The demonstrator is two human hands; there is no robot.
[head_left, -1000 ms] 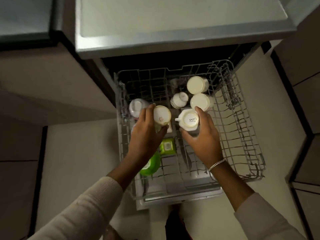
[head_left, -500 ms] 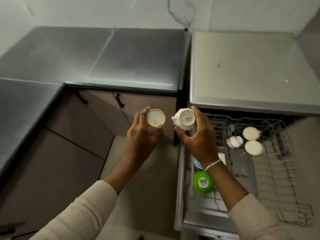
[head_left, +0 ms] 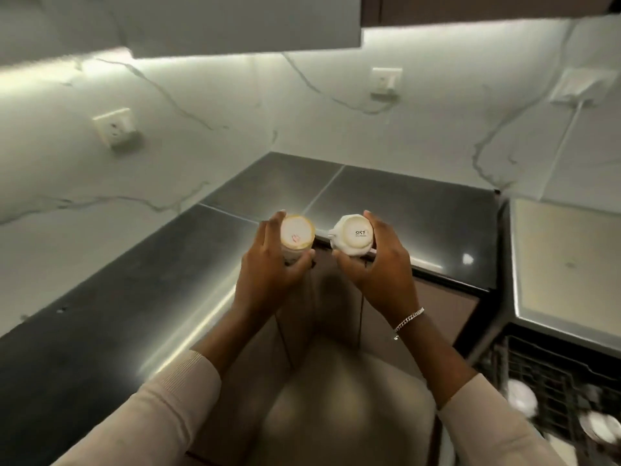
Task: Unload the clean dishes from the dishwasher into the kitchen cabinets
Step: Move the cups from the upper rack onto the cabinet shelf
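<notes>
Cups, one in each of your hands, are held upside down in front of you, above the near edge of the dark countertop (head_left: pixel 386 203). Your left hand (head_left: pixel 268 270) is wrapped round the tall cup (head_left: pixel 297 234). It is a straight-sided cylinder whose flat round base faces you, cream with a yellowish ring and a small red mark. Your right hand (head_left: pixel 379 264) is curled round the white mug (head_left: pixel 354 235), which has a glossy, bulging ceramic body. A stub of handle points left, and dark lettering is printed on its round foot. The two sit just beside each other without touching.

A silver chain bracelet (head_left: pixel 408 319) circles your right wrist, and ribbed, pale knit sleeves (head_left: pixel 161 408) cover both forearms. The countertop is smooth and reflective, cut by thin seams. Behind it rises a polished white backsplash (head_left: pixel 201 105) with grey veins, carrying a square wall socket (head_left: pixel 116 127). A flat upper cabinet (head_left: pixel 235 25) front hangs overhead. At lower right, the wire dishwasher rack (head_left: pixel 554 381) holds blurred, pale round dishes (head_left: pixel 521 398).
</notes>
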